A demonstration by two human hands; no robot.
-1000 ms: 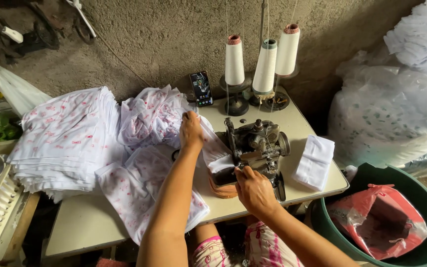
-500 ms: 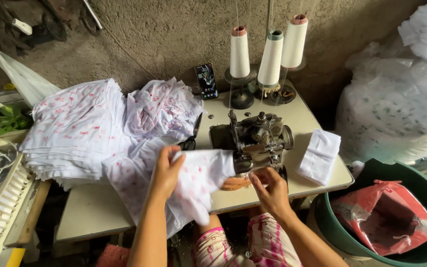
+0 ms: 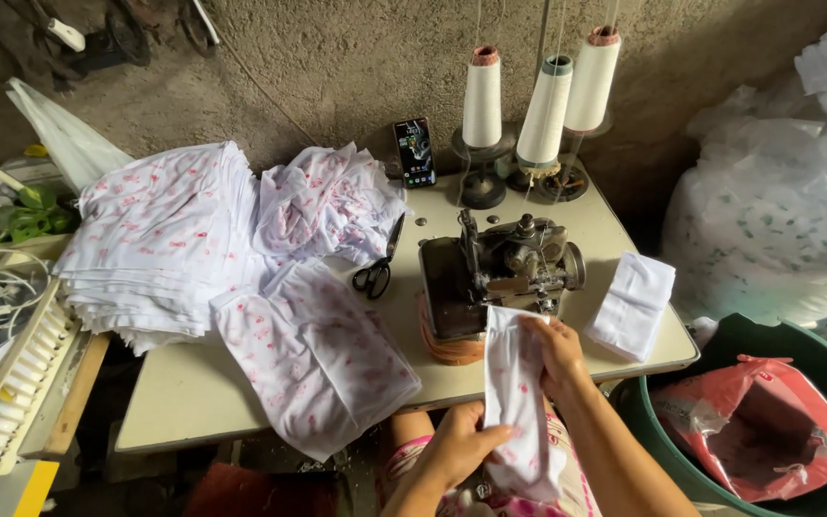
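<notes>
A narrow piece of white cloth with pink print (image 3: 514, 393) hangs folded in front of the table's near edge. My right hand (image 3: 555, 356) grips its upper end just below the dark overlock sewing machine (image 3: 498, 270). My left hand (image 3: 459, 446) holds the lower part of the same piece, close to my lap. Three thread cones (image 3: 540, 94) stand behind the machine, with threads running up.
A tall stack of printed white cloth (image 3: 160, 239) and loose pieces (image 3: 316, 352) cover the table's left half (image 3: 193, 397). Black scissors (image 3: 375, 273) and a phone (image 3: 415, 151) lie behind. White folded pieces (image 3: 636, 304) sit at right; a green tub with a red bag (image 3: 756, 421) stands beside.
My left hand took a cloth piece from the pile, drew it toward me, and both hands now hold it folded narrow in front of the machine. The view shifted slightly.
</notes>
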